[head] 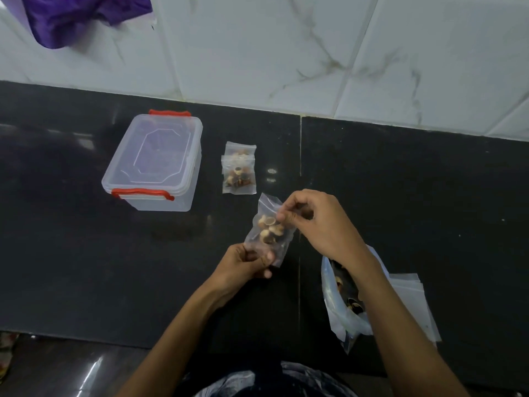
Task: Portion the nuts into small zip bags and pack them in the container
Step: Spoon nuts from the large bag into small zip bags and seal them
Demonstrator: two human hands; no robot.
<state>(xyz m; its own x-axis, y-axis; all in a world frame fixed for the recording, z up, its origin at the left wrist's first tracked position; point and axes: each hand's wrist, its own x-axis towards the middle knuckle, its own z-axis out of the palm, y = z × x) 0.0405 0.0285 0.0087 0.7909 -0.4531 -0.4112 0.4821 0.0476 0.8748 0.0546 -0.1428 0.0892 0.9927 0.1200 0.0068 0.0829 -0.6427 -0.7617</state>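
Holding a small clear zip bag of pale nuts [268, 230] above the black stone table [400, 196], our left hand [246, 262] pinches its bottom while our right hand [312, 222] grips its top. Two filled bags [239, 170] lie beside the lidded clear plastic container with red clips [154, 164].

Container [153, 164] sits far left on counter [400, 196], two filled bags [239, 170] overlapping just right of it. Held bag [267, 233] nearer, centre; nut supply bag [343, 296] on flat bags [412, 299] near right.
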